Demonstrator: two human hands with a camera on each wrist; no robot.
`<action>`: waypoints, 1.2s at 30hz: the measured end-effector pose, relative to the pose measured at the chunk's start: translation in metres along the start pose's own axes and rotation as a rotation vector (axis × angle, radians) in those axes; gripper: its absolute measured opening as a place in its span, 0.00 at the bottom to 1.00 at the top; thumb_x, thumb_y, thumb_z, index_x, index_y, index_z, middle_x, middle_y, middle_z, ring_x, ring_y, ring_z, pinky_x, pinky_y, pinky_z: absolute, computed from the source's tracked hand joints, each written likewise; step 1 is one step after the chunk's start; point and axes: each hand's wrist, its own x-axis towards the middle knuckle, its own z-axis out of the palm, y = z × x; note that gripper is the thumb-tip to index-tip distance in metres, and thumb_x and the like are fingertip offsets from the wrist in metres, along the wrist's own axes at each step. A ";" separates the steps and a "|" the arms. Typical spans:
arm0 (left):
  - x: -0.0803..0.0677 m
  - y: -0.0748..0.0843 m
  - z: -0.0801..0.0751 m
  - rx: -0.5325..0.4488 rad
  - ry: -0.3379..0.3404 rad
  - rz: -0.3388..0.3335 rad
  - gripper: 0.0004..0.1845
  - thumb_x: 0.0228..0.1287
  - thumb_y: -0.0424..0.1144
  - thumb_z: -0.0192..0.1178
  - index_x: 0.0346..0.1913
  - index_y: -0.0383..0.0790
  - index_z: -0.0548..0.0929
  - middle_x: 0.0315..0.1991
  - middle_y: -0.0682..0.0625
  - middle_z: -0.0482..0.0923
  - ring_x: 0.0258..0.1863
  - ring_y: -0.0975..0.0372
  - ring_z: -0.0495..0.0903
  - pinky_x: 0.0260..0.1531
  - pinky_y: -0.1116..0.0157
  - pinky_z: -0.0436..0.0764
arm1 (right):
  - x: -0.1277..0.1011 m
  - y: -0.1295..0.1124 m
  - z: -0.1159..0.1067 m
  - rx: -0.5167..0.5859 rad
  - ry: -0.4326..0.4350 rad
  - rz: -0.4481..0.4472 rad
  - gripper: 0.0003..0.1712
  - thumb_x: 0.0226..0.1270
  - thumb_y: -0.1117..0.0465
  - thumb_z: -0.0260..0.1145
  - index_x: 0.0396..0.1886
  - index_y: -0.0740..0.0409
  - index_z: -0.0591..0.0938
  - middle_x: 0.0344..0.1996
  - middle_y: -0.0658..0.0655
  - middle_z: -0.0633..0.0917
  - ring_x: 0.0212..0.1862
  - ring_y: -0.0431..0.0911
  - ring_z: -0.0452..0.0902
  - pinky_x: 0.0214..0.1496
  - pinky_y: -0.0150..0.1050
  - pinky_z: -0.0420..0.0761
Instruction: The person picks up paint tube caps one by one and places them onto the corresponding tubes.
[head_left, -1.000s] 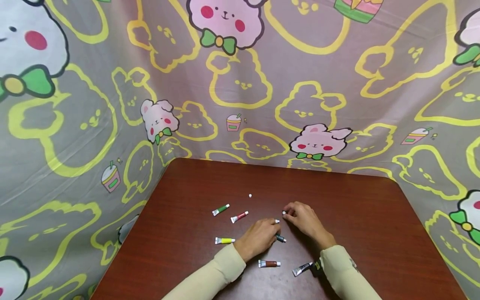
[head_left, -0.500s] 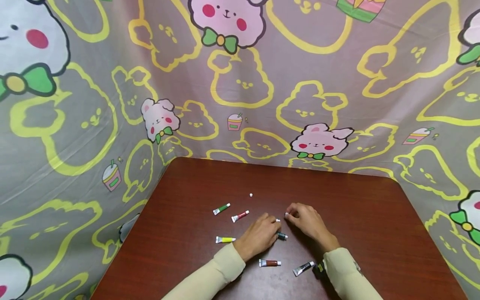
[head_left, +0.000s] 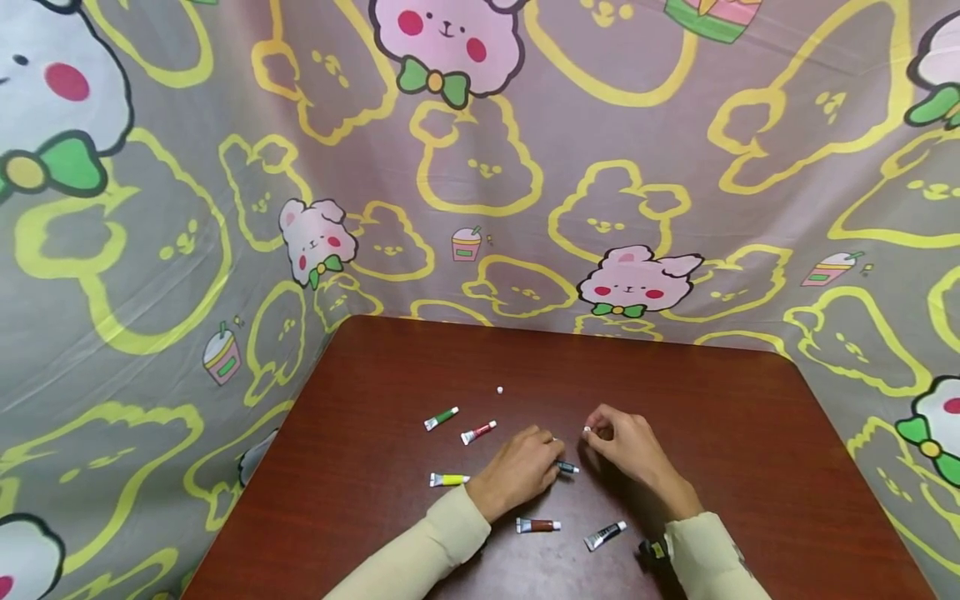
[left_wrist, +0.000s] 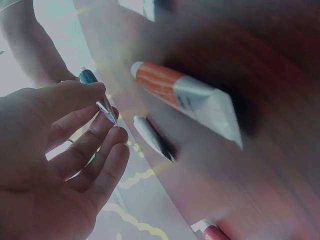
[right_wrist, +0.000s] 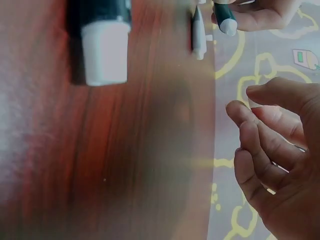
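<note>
My left hand pinches a small dark green paint tube between thumb and fingers, just above the table. The tube's white-tipped end points toward the right hand in the right wrist view. To the right, my right hand pinches a tiny white cap between thumb and index finger, apart from the tube. In the right wrist view its other fingers are loosely bent and the fingertips mostly hide the cap. Beyond the left hand lies a white-and-dark paint tube, mostly covered in the head view.
Green, red and yellow tubes lie left of the hands. Nearer are a brown tube and a black tube. Another white cap sits farther back. A patterned cloth surrounds the brown table.
My right hand has drawn to the right, away from the left hand, keeping the white cap at its fingertips. The left hand has shifted slightly, covering more of the white-and-dark tube.
</note>
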 end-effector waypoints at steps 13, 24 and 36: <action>-0.002 0.000 -0.010 -0.023 0.018 0.000 0.05 0.69 0.42 0.72 0.44 0.50 0.88 0.40 0.57 0.86 0.39 0.63 0.82 0.43 0.66 0.81 | -0.024 -0.008 -0.009 0.053 0.094 -0.058 0.10 0.62 0.66 0.78 0.35 0.46 0.86 0.27 0.38 0.85 0.30 0.30 0.77 0.33 0.32 0.77; -0.005 0.001 -0.014 -0.060 0.058 0.007 0.05 0.69 0.41 0.71 0.45 0.47 0.88 0.40 0.56 0.86 0.40 0.62 0.82 0.44 0.66 0.82 | -0.038 -0.014 -0.011 0.059 0.110 -0.104 0.09 0.63 0.66 0.78 0.35 0.47 0.87 0.29 0.37 0.82 0.31 0.30 0.75 0.33 0.32 0.77; -0.006 0.004 -0.016 -0.066 0.096 0.023 0.06 0.69 0.41 0.71 0.45 0.49 0.88 0.40 0.57 0.86 0.41 0.63 0.81 0.45 0.67 0.82 | -0.050 -0.018 -0.010 0.129 0.076 -0.190 0.12 0.62 0.69 0.80 0.39 0.50 0.89 0.31 0.38 0.87 0.33 0.26 0.77 0.33 0.33 0.80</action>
